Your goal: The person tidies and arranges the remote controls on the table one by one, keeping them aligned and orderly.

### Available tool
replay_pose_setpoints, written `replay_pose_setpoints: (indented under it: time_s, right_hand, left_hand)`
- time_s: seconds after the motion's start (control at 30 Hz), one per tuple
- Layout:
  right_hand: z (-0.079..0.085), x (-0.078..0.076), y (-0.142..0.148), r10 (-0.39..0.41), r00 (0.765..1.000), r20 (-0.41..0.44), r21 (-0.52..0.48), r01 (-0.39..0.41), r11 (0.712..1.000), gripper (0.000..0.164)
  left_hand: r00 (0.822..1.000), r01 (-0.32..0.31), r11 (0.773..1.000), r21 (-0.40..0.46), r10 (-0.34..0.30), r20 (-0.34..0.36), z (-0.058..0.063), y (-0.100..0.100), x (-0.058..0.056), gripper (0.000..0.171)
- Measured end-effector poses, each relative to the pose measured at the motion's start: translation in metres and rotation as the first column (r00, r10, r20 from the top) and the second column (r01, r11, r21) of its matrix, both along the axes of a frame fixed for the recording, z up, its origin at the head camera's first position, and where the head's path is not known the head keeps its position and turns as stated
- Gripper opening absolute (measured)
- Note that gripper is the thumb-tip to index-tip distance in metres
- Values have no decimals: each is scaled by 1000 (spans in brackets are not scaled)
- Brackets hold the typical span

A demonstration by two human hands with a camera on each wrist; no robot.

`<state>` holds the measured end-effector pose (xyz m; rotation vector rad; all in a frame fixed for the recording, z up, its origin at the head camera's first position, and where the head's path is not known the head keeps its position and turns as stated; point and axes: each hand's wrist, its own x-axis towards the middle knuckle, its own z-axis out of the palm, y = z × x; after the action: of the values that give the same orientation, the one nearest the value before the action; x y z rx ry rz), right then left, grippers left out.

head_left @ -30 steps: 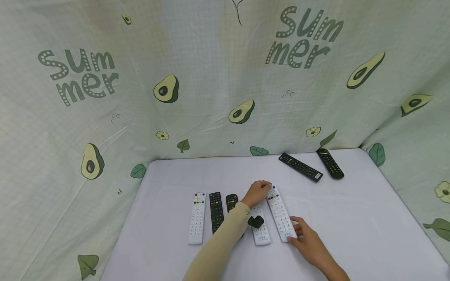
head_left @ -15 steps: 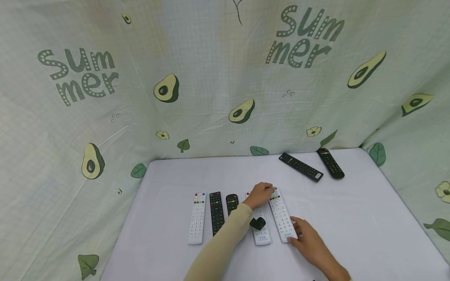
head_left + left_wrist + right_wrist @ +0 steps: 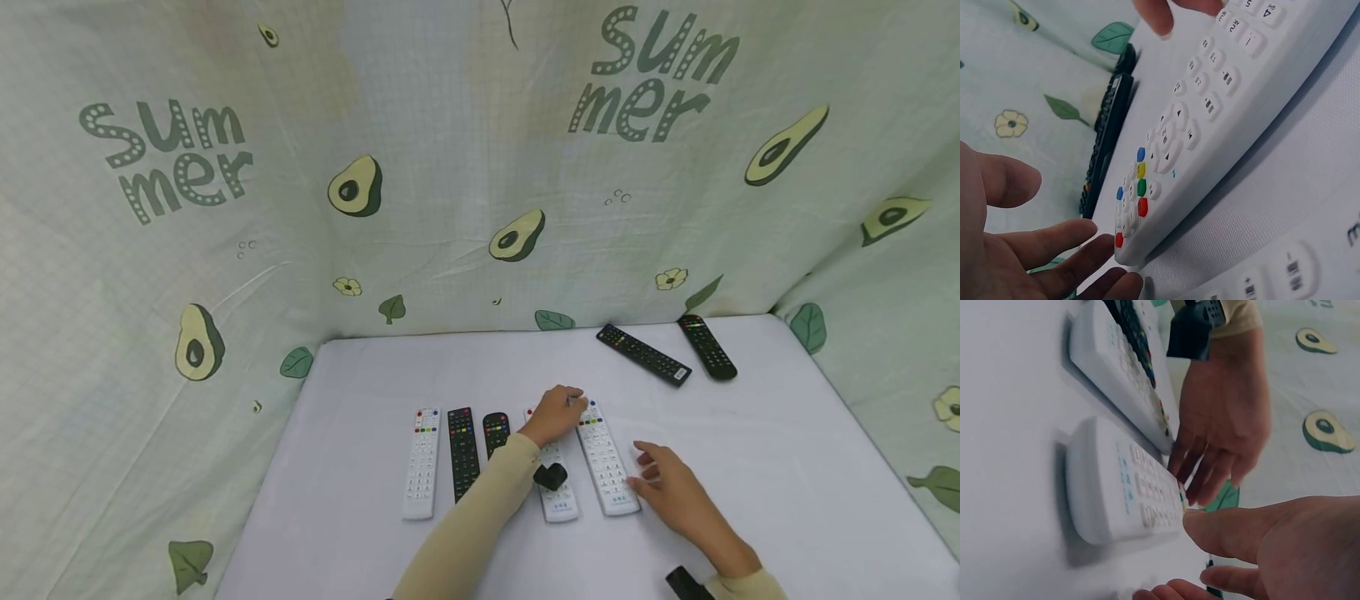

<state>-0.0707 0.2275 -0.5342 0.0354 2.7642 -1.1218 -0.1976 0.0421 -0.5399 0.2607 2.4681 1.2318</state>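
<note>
A white remote control (image 3: 609, 467) with coloured buttons lies slightly slanted on the white-covered table, at the right end of a row. My left hand (image 3: 557, 414) is at its far end; in the left wrist view the fingertips (image 3: 1107, 245) touch the corner by the red button and the thumb stays apart. Beside the near right edge, my right hand (image 3: 675, 496) has its fingers loosely bent, with nothing in them. Under my left forearm, a second white remote (image 3: 559, 505) is partly covered.
Left of these lie a short black remote (image 3: 496, 428), partly hidden by the sleeve, a long black remote (image 3: 462, 450) and another white remote (image 3: 422, 467). Two black remotes, one long (image 3: 643, 355) and one rounded (image 3: 707, 347), lie at the back right, before a printed cloth (image 3: 435, 275).
My right hand has let go of the white remote's near end and drawn back to the right. The remote has shifted slightly right; my left hand has loosened at its far end.
</note>
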Motion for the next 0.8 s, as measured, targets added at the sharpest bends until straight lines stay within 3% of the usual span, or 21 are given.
replay_pose_setpoints:
  time_s: [0.2, 0.43, 0.67, 0.8]
  right_hand:
    - [1, -26, 25, -96, 992, -80, 3, 97, 995, 56]
    - [-5, -61, 53, -225, 961, -160, -57, 218, 974, 57]
    - [-16, -92, 67, -353, 924, -148, -117, 338, 934, 63]
    - [-21, -106, 73, -390, 909, -148, -128, 373, 919, 64]
  left_hand:
    - [1000, -13, 1000, 13, 14, -19, 0, 1, -2, 44]
    - [999, -19, 999, 39, 20, -33, 0, 1, -5, 43]
    - [996, -68, 991, 113, 74, -43, -2, 2, -10, 42]
    - [993, -110, 981, 159, 114, -12, -3, 4, -14, 41]
